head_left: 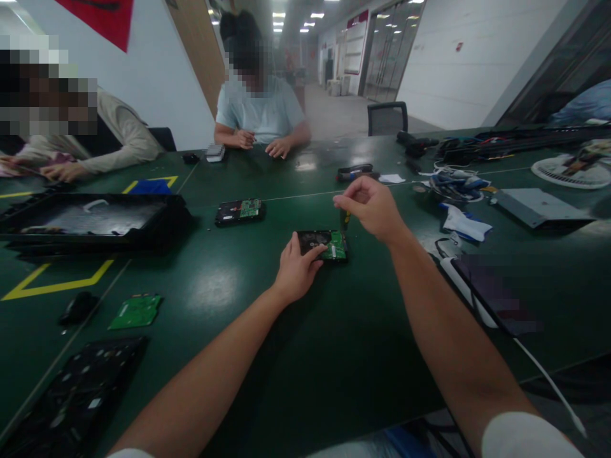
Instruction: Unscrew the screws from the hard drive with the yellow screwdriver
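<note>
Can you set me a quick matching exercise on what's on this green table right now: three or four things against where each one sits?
Things:
1. hard drive
2. second hard drive
3. loose green circuit board
4. black tray

Places:
A. lying alone at the near left, by a yellow floor-style marking
B. under the left hand, below the right hand
C. far left, wide and shallow
D. untouched, further back, left of the hands

Pairs: 1-B, 2-D, 3-A, 4-C
</note>
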Demonstrator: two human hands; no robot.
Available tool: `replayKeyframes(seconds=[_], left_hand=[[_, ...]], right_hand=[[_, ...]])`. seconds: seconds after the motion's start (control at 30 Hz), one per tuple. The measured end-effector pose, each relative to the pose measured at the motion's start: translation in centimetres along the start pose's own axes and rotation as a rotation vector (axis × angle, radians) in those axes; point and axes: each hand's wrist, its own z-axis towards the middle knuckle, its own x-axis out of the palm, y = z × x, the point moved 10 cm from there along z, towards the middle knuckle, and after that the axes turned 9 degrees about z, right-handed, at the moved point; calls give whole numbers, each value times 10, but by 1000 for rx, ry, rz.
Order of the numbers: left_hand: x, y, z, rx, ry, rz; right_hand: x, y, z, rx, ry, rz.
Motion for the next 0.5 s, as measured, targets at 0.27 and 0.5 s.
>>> replayKeyframes(seconds=[0.27, 0.5], left_hand=[[1, 1, 0, -6, 9, 1], [1, 0, 1, -3, -2, 0]], right_hand=[[1, 24, -4, -169, -8, -373], [21, 36, -10, -279, 211, -627]])
